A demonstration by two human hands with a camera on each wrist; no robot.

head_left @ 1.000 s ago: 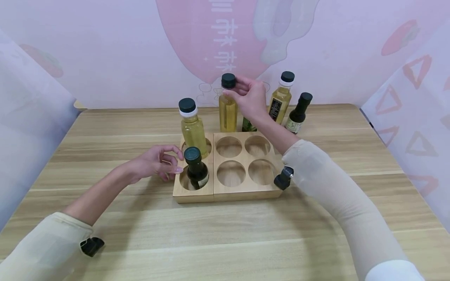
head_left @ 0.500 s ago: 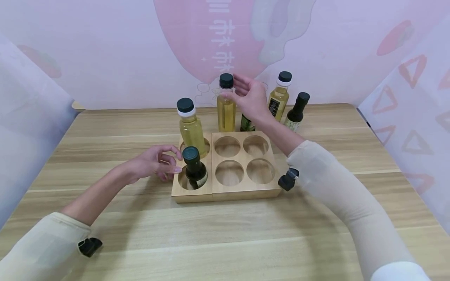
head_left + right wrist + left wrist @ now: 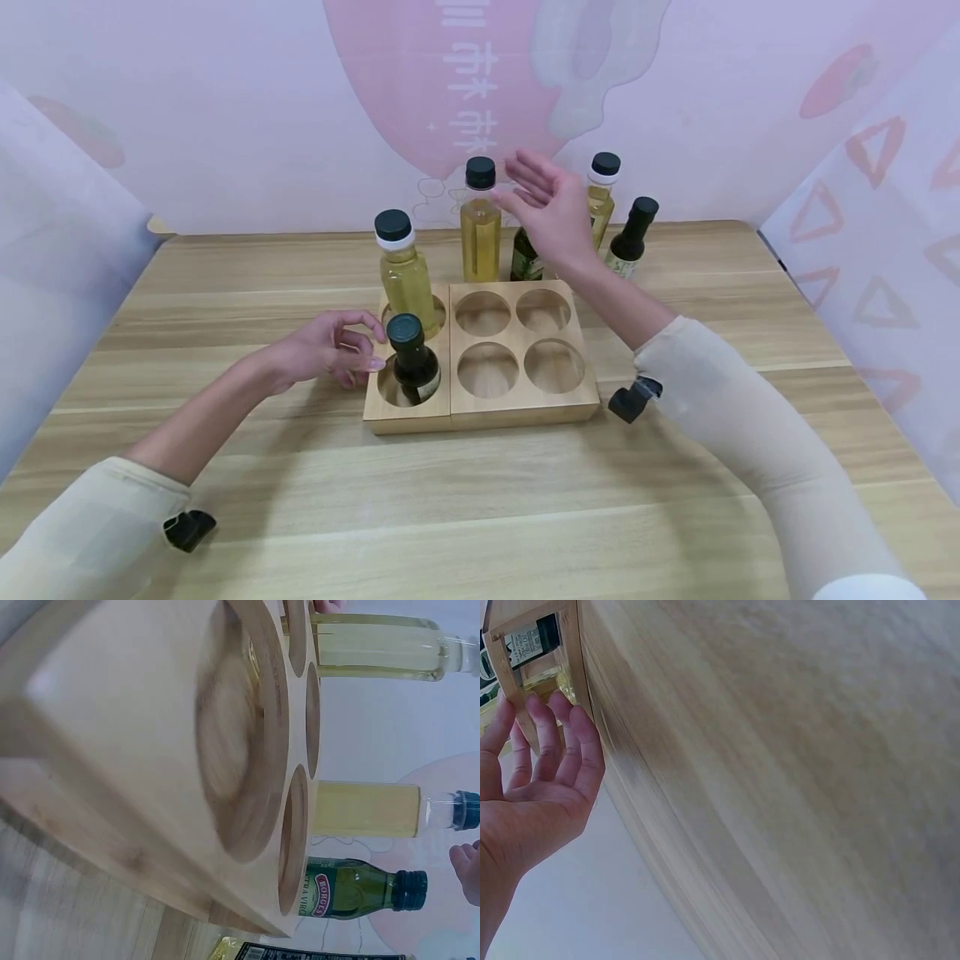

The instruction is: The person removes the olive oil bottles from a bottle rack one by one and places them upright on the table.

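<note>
Your right hand (image 3: 551, 208) hovers at the far side, fingers spread wide, holding nothing, just right of the tall pale-oil bottle (image 3: 480, 221) standing behind the wooden rack (image 3: 517, 404). Your left hand (image 3: 330, 350) rests loosely curled, gripping nothing, against the rack's left edge, beside the dark bottle (image 3: 411, 358) in the near-left hole.

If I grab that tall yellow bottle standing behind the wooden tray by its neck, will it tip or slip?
The tall yellow bottle looks nearly full, so it is probably heavy for its size. Its body is tall and narrow, so a sideways push near the black cap would likely tip it. The smooth clear wall may be slippery; the step under the cap should help a grip.
</note>
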